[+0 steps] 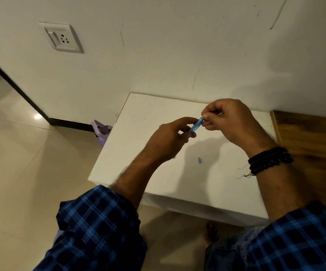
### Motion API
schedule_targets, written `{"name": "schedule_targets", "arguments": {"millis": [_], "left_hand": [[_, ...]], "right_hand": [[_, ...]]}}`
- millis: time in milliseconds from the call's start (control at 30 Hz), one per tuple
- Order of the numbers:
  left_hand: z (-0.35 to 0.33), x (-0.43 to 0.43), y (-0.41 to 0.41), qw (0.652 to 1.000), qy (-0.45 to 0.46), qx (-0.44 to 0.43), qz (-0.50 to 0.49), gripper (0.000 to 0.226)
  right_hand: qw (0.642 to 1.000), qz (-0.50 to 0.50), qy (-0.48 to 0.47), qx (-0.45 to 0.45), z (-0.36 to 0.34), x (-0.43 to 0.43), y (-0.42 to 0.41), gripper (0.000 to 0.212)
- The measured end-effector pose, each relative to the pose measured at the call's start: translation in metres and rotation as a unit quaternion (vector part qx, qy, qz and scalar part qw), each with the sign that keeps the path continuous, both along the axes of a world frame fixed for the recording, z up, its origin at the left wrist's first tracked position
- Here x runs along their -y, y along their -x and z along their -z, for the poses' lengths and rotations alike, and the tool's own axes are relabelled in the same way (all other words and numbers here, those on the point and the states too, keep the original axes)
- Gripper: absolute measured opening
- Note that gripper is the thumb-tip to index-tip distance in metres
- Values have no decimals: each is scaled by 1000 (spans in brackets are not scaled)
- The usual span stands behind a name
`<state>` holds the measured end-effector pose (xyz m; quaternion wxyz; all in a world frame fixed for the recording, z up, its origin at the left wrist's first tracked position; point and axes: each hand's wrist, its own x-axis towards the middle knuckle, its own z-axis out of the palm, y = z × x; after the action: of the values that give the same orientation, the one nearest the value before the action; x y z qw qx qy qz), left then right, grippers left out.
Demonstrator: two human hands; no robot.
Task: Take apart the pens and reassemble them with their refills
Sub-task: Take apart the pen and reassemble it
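A translucent blue pen barrel (197, 125) is held in the air above the white table (138, 118). My left hand (170, 139) grips its lower end between thumb and fingers. My right hand (228, 122) pinches its upper end with thumb and fingertips. What lies inside the right fingers is hidden. A small blue pen piece (199, 160) lies on the table below the hands. Another bit of blue (174, 157) peeks out from under my left wrist.
The table stands against a white wall with a switch and socket plate (61, 37). A wooden surface (310, 137) adjoins the table on the right. A purple object (101, 132) sits on the tiled floor left of the table. A bare foot (212, 234) shows under the table.
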<state>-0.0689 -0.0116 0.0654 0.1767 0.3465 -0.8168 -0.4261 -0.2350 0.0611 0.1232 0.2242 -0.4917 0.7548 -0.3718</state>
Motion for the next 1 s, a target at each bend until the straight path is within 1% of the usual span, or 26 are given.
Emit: {"name": "schedule_targets", "arguments": {"millis": [100, 267, 400, 667, 767, 833, 900, 1000], "left_hand": [[1, -1, 1, 1000, 10, -1, -10, 33], [3, -1, 2, 999, 38, 19, -24, 32], [4, -1, 3, 998, 55, 32, -25, 33], [2, -2, 3, 997, 61, 36, -30, 34], [2, 0, 2, 998, 50, 20, -34, 33], [2, 1, 2, 998, 43, 7, -38, 32], [2, 1, 1, 999, 36, -1, -40, 33], [3, -1, 1, 998, 41, -5, -37, 33]], "right_hand": [[1000, 17, 6, 16, 3, 1, -1, 7], [999, 36, -5, 30, 6, 2, -4, 10], [999, 46, -14, 11, 8, 3, -7, 13], [997, 71, -1, -12, 9, 4, -10, 16], [997, 71, 27, 8, 9, 3, -12, 14], [996, 64, 39, 40, 10, 3, -13, 13], [995, 63, 47, 69, 9, 2, -14, 12], [992, 73, 49, 87, 11, 3, -14, 13]]}}
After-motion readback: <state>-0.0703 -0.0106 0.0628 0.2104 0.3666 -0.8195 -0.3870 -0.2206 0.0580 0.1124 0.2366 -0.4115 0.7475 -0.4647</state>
